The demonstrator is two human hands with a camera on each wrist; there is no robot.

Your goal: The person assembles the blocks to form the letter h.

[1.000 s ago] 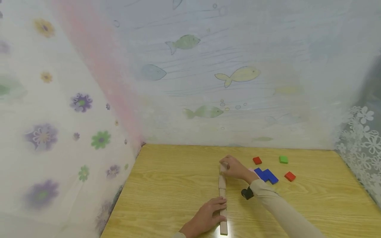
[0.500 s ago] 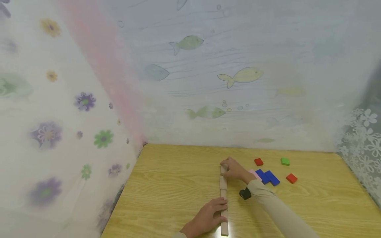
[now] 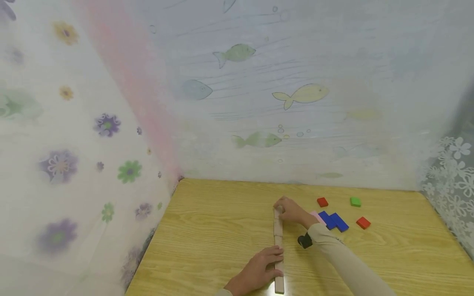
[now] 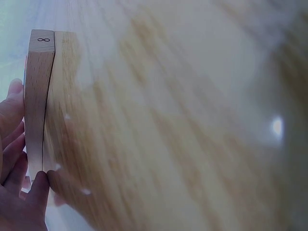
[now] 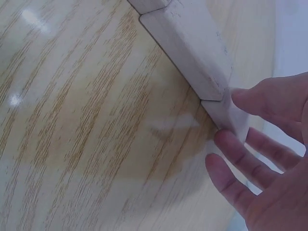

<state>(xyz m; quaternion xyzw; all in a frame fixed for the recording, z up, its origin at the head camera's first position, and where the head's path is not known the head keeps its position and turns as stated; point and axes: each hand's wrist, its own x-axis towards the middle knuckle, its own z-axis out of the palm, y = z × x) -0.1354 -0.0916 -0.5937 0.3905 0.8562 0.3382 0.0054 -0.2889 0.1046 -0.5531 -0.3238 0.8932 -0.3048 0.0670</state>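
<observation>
A row of pale wooden blocks (image 3: 279,242) lies end to end on the table, running away from me. My left hand (image 3: 256,268) rests across the nearer blocks from the left, fingers fairly straight and thumb touching the row. In the left wrist view the near block (image 4: 37,96) shows a dark "8"-like mark on its end. At the far end, my right hand (image 3: 291,211) pinches the last block (image 5: 226,114) between thumb and fingertips. In the right wrist view that block meets its neighbour (image 5: 187,48) at a thin seam.
Right of the row lie blue blocks (image 3: 338,222), a pink piece (image 3: 318,218), two red blocks (image 3: 363,223) and a green block (image 3: 355,202). A black object (image 3: 305,240) is beside my right wrist. A fish-patterned curtain (image 3: 237,160) borders the table's back edge.
The camera view shifts slightly, moving the whole scene a little. Both hands stay at the same places on the row; my right-hand fingers shift very slightly at the far block.
</observation>
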